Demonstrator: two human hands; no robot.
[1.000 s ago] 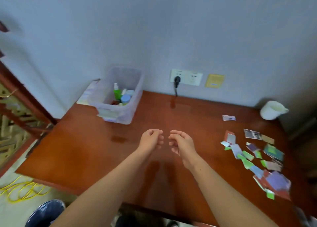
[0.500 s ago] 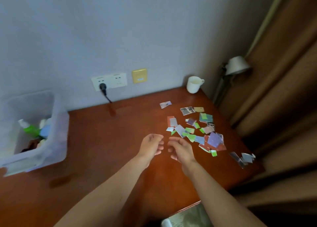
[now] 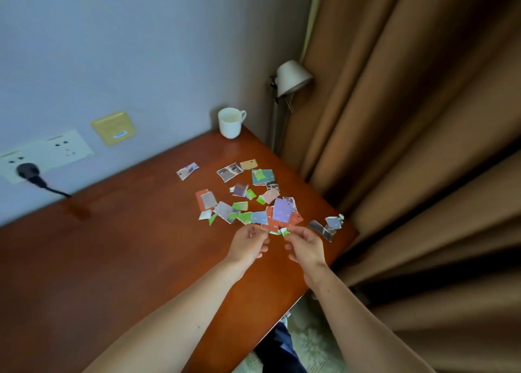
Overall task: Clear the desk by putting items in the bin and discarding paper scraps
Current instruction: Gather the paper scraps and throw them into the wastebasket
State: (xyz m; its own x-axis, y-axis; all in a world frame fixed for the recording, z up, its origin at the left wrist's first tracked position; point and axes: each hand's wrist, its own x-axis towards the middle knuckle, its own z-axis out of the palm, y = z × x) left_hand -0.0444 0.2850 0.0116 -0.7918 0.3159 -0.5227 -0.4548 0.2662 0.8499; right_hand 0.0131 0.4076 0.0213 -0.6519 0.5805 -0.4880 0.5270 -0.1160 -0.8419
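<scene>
At one desk, two hands, one mug, scattered scraps.

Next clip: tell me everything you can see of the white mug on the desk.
The white mug looks like glazed ceramic, a plain round body with one loop handle pointing right, toward the lamp. It stands upright, mouth up, on the far right corner of the wooden desk, close to the wall. Its inside looks pale; whether it holds anything cannot be told. Only the desk touches it; the paper scraps lie apart, nearer the person.
</scene>
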